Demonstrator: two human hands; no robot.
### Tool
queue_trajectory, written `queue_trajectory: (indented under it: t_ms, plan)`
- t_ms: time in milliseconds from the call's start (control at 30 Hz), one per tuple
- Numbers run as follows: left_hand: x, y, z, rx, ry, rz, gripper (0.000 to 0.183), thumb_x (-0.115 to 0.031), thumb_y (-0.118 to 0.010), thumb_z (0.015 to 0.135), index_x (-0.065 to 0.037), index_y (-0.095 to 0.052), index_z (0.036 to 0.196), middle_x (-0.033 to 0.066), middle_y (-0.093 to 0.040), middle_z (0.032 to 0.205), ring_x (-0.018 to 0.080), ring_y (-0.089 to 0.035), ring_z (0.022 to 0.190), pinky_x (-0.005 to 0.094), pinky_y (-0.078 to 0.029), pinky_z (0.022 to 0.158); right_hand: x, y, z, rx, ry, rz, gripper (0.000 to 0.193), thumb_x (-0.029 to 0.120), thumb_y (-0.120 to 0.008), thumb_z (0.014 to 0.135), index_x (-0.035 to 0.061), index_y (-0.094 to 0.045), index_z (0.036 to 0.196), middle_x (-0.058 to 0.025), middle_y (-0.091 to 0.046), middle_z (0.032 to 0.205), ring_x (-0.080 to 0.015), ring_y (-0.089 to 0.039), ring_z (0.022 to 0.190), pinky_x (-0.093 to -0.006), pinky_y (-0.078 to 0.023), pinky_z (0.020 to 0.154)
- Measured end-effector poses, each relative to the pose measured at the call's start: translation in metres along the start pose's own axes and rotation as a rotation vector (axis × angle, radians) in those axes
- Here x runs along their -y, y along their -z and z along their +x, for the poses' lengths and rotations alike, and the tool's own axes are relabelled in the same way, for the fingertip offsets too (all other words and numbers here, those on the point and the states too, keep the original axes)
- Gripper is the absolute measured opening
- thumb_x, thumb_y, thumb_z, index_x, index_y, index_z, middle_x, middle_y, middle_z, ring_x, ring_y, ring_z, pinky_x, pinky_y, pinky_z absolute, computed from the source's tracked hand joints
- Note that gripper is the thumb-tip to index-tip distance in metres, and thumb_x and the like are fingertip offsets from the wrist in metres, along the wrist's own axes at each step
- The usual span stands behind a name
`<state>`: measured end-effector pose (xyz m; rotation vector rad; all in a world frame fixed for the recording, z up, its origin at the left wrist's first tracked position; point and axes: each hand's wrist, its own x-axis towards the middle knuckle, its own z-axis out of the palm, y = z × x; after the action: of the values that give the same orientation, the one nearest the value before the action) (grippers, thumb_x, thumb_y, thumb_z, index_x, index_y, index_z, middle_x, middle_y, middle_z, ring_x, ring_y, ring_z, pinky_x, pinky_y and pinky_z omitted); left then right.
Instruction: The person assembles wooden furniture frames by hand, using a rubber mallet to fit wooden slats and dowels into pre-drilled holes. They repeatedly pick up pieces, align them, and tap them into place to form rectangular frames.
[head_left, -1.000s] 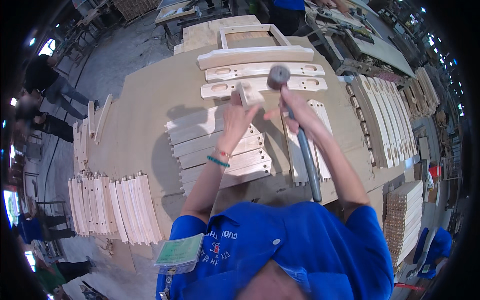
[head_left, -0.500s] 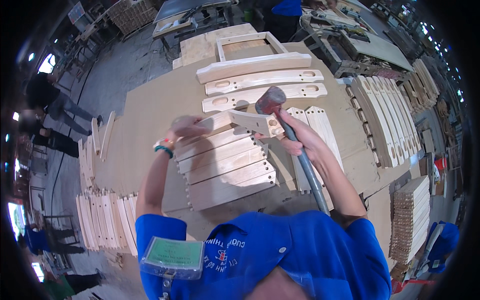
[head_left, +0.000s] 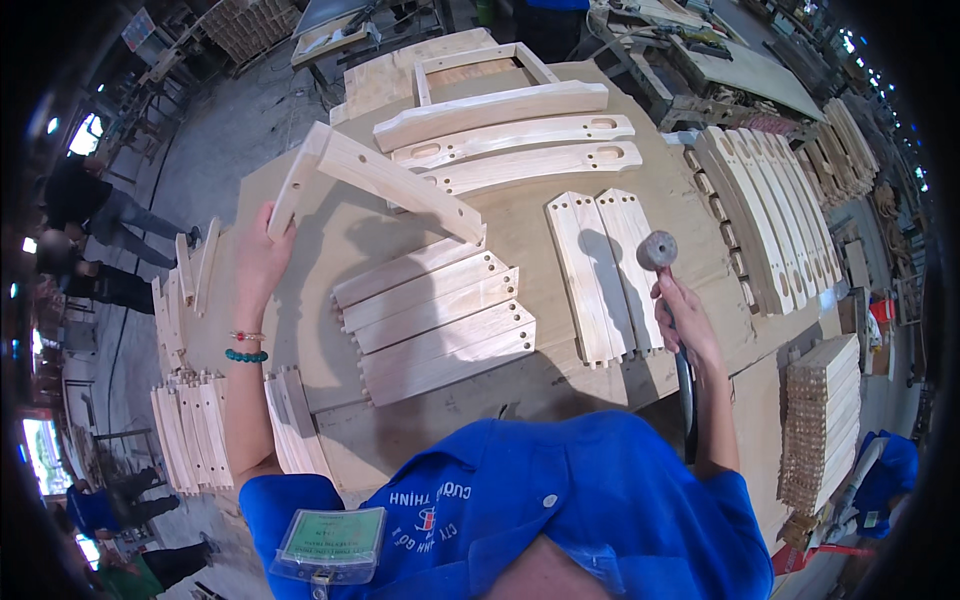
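My left hand (head_left: 268, 248), raised at the left above the cardboard-covered table, is closed round the short arm of an angled wooden frame piece (head_left: 392, 188). That piece is two pale boards joined at a corner, its long arm slanting down to the right over a row of wooden slats (head_left: 440, 320) with dowels and holes at their ends. At the right, my right hand (head_left: 685, 318) grips a hammer (head_left: 657, 250), its round head up and its dark handle running down along my forearm. Two more wooden slats (head_left: 592, 270) with pointed ends lie just left of the hammer.
Curved wooden rails (head_left: 520, 140) with slots lie across the far side, before a rectangular wooden frame (head_left: 475, 70). More slotted rails (head_left: 770, 225) and a stack of slats (head_left: 822, 415) line the right. Doweled pieces (head_left: 190, 435) sit lower left. A person (head_left: 110, 205) stands beyond the left edge.
My left hand has carried the wooden frame piece up and to the left, off the slats. My right hand and the hammer have moved right, away from the piece.
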<state>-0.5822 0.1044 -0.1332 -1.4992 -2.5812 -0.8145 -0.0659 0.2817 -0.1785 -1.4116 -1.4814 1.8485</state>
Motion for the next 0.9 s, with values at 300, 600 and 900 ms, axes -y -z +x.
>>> queue_trajectory:
  t_ms: [300,600,900]
  plan:
    - [-0.024,-0.011,-0.010,-0.087,-0.084,0.191,0.028,-0.015,-0.059,0.079,-0.011,-0.052,0.106,0.0152,-0.063,0.090,0.0363,-0.061,0.086,0.0428,-0.047,0.070,-0.029,0.024,-0.024,-0.035,-0.019,0.050,0.036,0.043,-0.053,0.092,0.0078,-0.048,0.095,0.0063,-0.036,0.057,-0.0014,-0.030,0.036,-0.0200,-0.026,0.030]
    - [-0.040,-0.008,-0.022,-0.119,-0.213,0.143,0.024,-0.009,-0.058,0.079,-0.007,-0.054,0.102,0.0164,-0.061,0.091,0.0371,-0.059,0.087,0.0410,-0.047,0.073,-0.034,0.021,-0.028,0.018,-0.029,-0.003,0.034,0.039,-0.056,0.092,0.0067,-0.048,0.097,0.0056,-0.037,0.059,-0.0019,-0.031,0.038,-0.0203,-0.027,0.032]
    - [-0.014,-0.018,-0.034,-0.113,-0.181,0.109,0.029,-0.005,-0.058,0.077,-0.005,-0.054,0.106,0.0171,-0.061,0.094,0.0364,-0.059,0.088,0.0396,-0.047,0.075,-0.028,0.001,-0.019,0.170,0.027,-0.101,0.035,0.039,-0.054,0.093,0.0055,-0.045,0.087,0.0029,-0.041,0.059,-0.0038,-0.039,0.040,-0.0203,-0.030,0.034]
